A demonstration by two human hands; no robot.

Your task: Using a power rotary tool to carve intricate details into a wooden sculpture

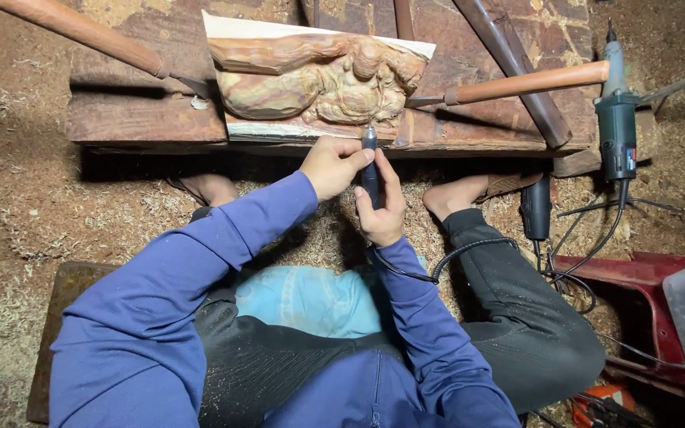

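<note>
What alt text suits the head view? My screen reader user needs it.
Both hands, right hand and left hand, grip a slim black rotary tool against a wooden relief carving on a plank bench; sawdust floor, green grinder nearby.

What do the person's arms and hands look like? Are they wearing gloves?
No gloves: the left hand and right hand are bare. Both arms wear long blue sleeves that reach the wrists, creased and dotted with pale sawdust.
</note>
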